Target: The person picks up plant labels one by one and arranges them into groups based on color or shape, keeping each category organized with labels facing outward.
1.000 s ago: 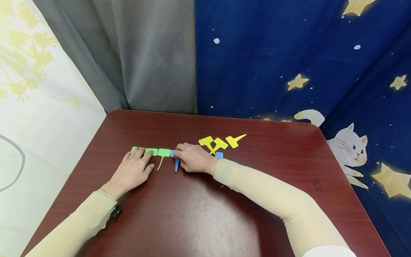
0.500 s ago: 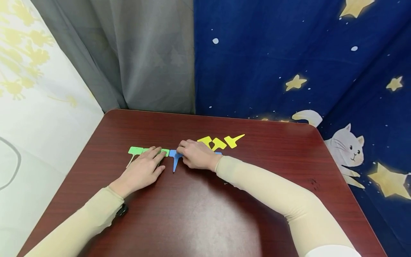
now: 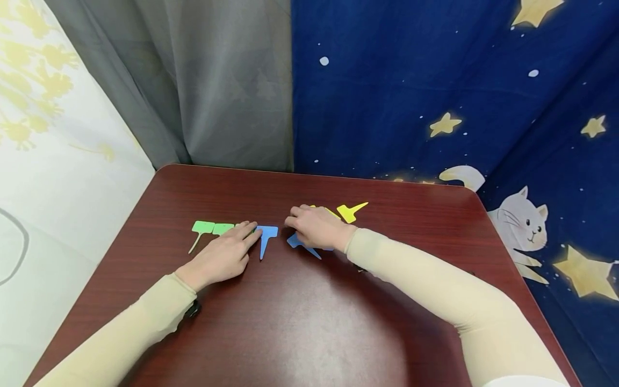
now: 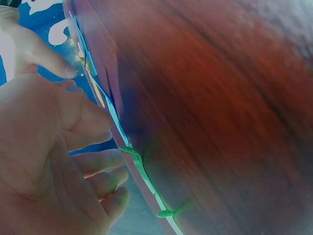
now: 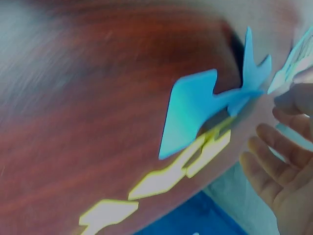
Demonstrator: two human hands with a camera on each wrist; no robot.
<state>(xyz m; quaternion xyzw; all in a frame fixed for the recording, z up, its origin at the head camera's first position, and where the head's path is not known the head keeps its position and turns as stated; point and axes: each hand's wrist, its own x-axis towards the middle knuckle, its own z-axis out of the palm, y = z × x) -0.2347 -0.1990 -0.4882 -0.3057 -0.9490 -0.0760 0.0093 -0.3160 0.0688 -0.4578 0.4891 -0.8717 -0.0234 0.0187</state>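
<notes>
T-shaped plastic plant labels lie on the table. Green labels (image 3: pixel 203 227) form a row at the left, ending in a blue label (image 3: pixel 267 232). My left hand (image 3: pixel 220 255) rests over the row with straight fingers, its fingertips at the joint between the last green label, mostly covered, and the blue one. Over the loose blue labels (image 3: pixel 295 241) hovers my right hand (image 3: pixel 320 228), fingers loosely bent with nothing between them in the right wrist view. There, two blue labels (image 5: pixel 190 107) overlap. Yellow labels (image 5: pixel 156 183) lie beyond them, partly hidden by the hand in the head view.
A single yellow label (image 3: pixel 349 214) lies apart, right of the hand. The dark red table (image 3: pixel 290 322) ends at a back edge near grey (image 3: pixel 237 97) and blue (image 3: pixel 377 97) curtains. A white patterned cloth (image 3: pixel 63 177) hangs at the left.
My left hand has slid right along the row to the blue label. My right hand has left that label and moved right, over the loose blue and yellow ones.
</notes>
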